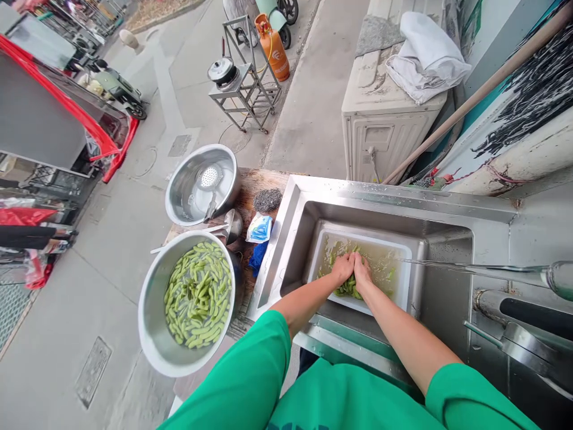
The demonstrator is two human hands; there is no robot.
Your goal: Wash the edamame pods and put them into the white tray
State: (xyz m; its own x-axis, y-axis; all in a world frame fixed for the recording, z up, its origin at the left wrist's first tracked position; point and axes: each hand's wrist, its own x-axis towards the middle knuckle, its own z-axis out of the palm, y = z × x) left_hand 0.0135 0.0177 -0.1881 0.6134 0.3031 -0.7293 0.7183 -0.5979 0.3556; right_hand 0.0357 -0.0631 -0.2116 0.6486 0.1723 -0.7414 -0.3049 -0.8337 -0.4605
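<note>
Inside the metal sink (pixel 447 239) sits a white plastic tub (pixel 405 283) of cloudy water. My left hand (pixel 342 267) and my right hand (pixel 362 272) meet over it, side by side and touching, with fingers curled down and closed around green edamame pods (pixel 349 289). The fingertips and part of the bunch are hidden under the hands. A few more pods float around them. From a tap (pixel 559 279) at the right, a thin stream of water runs into the tub.
Left of the sink stands a large pot (pixel 150 310) of edamame in water. Behind it are a steel basin (pixel 172 203) holding a perforated ladle (pixel 210 177), a steel-wool scourer (pixel 267 200), a blue-white packet (pixel 259 228) and a blue cloth (pixel 257 258). A wooden pole (pixel 483 98) leans at the right.
</note>
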